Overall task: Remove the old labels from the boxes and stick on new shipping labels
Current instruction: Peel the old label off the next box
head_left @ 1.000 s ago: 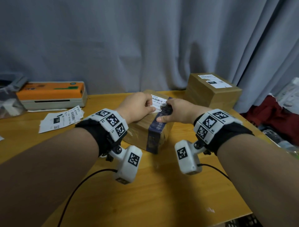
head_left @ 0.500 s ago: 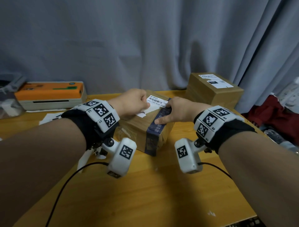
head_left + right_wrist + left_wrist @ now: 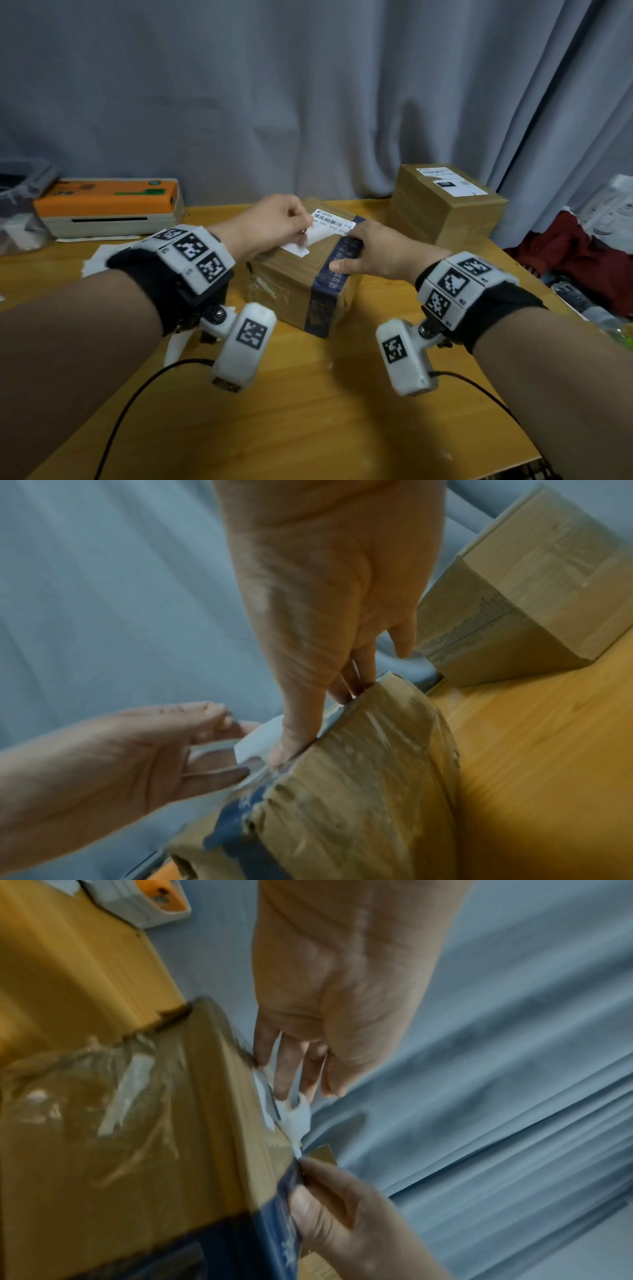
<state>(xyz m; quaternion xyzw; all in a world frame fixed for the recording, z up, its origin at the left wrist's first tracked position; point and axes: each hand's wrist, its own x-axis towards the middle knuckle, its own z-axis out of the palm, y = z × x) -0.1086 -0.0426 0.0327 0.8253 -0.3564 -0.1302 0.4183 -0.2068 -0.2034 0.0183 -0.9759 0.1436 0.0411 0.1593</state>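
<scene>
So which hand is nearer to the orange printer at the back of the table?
Left. The left hand pinches the label on the taped box, just right of the orange printer. The right hand rests on the box's far side, further from it.

box centre table, printer behind left

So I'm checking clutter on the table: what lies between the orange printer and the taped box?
In the head view, the left hand and its wristband, with white label sheets under them on the table.
</scene>
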